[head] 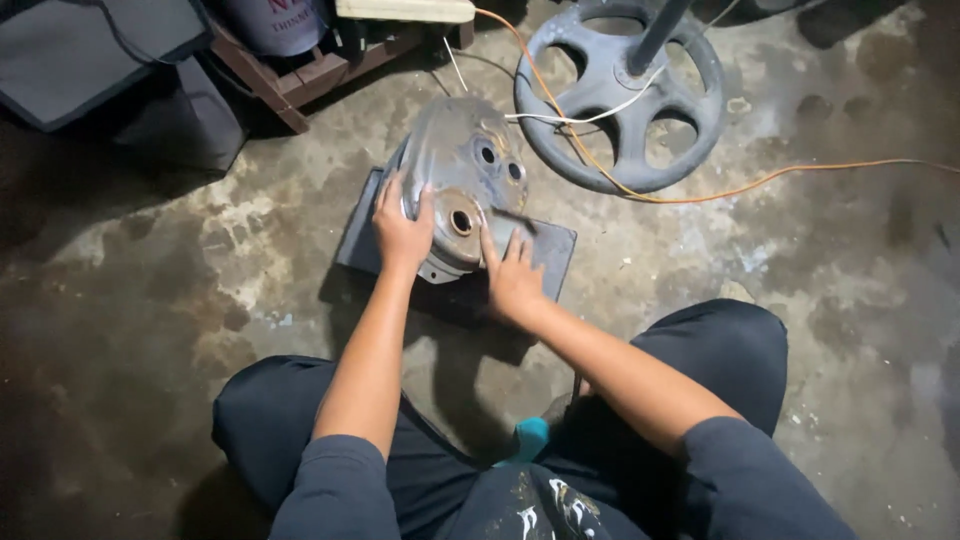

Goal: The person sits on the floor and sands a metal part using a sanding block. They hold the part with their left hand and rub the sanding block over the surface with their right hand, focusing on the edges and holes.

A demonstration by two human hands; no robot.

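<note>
Left hand (400,232) flat against the left flank of a bare grey metal tank shell with three round holes (462,165), fingers spread and pressed on, not curled round it. Right hand (514,278) open at the shell's near right edge, fingertips touching metal, nothing clasped. Shell lies tilted on a dark flat rectangular slab (555,250), its near rim between the two hands.

Slab edge shows just right of the right hand; open floor beyond it. Left of the left hand, bare stained concrete floor (200,260), mottled, dimly lit. Beyond the shell, a grey spoked round stand base (620,100), close by, with an orange cable (760,185) and a white cable (600,112) crossing it. Far left of the grip, a wooden pallet (300,75) carrying a drum (275,22); contents not visible.
</note>
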